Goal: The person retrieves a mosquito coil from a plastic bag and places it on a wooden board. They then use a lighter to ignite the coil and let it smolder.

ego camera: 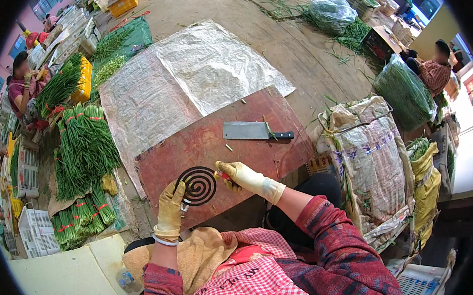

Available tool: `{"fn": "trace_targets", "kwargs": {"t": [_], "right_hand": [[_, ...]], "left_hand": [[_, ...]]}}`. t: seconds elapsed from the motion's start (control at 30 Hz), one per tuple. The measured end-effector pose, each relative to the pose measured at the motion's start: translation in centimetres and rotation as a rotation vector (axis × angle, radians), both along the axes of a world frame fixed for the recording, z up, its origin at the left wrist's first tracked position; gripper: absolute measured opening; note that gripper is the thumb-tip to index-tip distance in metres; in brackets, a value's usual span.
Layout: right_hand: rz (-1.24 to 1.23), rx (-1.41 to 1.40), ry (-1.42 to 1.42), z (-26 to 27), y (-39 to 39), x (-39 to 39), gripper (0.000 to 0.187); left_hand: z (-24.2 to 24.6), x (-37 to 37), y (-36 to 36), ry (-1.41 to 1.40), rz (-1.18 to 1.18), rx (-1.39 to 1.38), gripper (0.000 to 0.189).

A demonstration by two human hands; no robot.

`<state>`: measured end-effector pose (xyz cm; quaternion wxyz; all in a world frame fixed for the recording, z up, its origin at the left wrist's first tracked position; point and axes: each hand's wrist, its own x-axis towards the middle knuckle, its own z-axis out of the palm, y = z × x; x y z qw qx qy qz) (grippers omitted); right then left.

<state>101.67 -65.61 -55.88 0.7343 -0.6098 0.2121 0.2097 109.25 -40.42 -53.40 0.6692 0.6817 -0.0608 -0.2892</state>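
A dark mosquito coil (pixel 197 186) is pinched at its left edge by my gloved left hand (pixel 169 207), above a worn reddish board (pixel 187 151). My gloved right hand (pixel 243 178) grips a small red lighter (pixel 224 175); an orange glow shows at its tip, close to the coil's right outer edge. Whether the coil itself is burning I cannot tell. Farther up the board lies a cleaver (pixel 246 130) with a black handle, a green stalk (pixel 269 128) across its blade near the handle. A pale stem piece (pixel 228 147) rests below the blade.
Tied bundles of green stalks (pixel 84 146) are stacked at left, near a white plastic crate (pixel 39 233). White woven sheeting (pixel 210 67) covers the floor beyond the board. A stuffed woven sack (pixel 373 158) stands at right. People sit at left (pixel 22 88) and right (pixel 436 69).
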Motion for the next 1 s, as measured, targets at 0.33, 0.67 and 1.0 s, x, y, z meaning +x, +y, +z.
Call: {"fn": "trace_targets", "kwargs": {"t": [0.33,0.67,1.0], "right_hand": [[0.010,-0.006,-0.007,-0.2,0.0,0.0,0.070],[-0.008,0.013,-0.003,-0.2,0.1,0.0,0.072],[0.000,0.008,-0.003,-0.2,0.1,0.0,0.071]], "left_hand": [[-0.7,0.1,0.0,-0.028,0.014,-0.029,0.030],[0.0,0.1,-0.1,-0.072,0.001,0.034,0.029],[-0.2,0.2,0.0,-0.082,0.001,0.032,0.026]]}}
